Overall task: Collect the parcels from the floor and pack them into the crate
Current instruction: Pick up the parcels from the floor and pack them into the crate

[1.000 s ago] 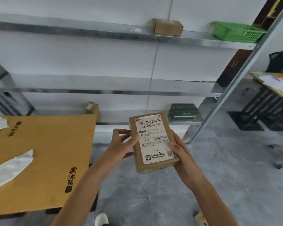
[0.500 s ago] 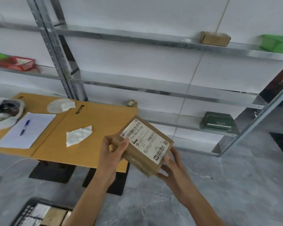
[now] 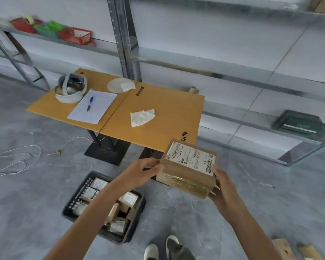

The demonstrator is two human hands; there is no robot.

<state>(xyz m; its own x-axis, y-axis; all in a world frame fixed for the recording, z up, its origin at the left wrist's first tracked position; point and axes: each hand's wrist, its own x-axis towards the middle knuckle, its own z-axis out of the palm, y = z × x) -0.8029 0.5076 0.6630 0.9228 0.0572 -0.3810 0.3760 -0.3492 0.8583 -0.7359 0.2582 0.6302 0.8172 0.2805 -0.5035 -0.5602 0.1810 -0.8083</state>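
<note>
Below, crate (image 3: 77, 194) with several parcels (image 3: 129, 198).

We count one left hand (image 3: 143, 170), one right hand (image 3: 223, 184) and one parcel (image 3: 188, 169). There is one crate (image 3: 76, 196), with at least six packed parcels (image 3: 129, 198); an arm (image 3: 101, 201) hides the rest. We see also two tables (image 3: 51, 104) (image 3: 158, 119), one paper sheet (image 3: 94, 109), one pen (image 3: 89, 104), one plate (image 3: 115, 86), two tissues (image 3: 142, 117) (image 3: 128, 85), one headset (image 3: 70, 89), one green box (image 3: 296, 122) and two shoes (image 3: 151, 251) (image 3: 172, 243).
</note>
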